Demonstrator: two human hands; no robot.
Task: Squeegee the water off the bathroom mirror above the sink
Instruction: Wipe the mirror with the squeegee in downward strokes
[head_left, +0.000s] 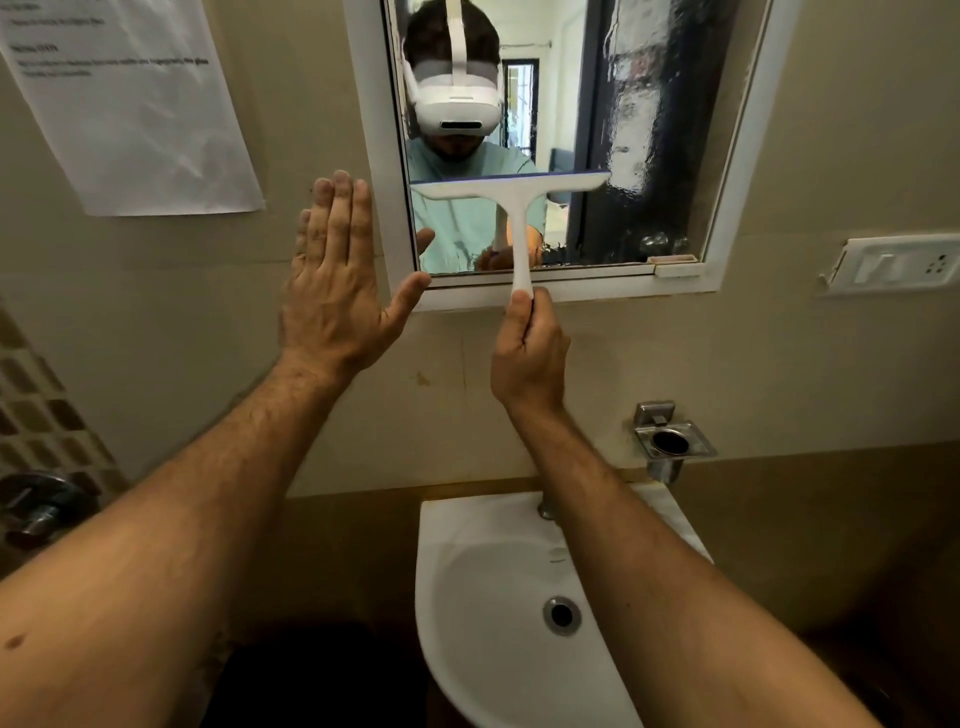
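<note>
Squeegee (511, 195) above gripping right hand (527, 353)

Paper notice (130, 104), switch plate (898, 264), soap holder (672, 441)

White squeegee (511, 208) with a purple blade edge; white-framed mirror (727, 218); white sink (467, 597); beige wall (857, 130); brown checked tiles (36, 405) at left.
</note>
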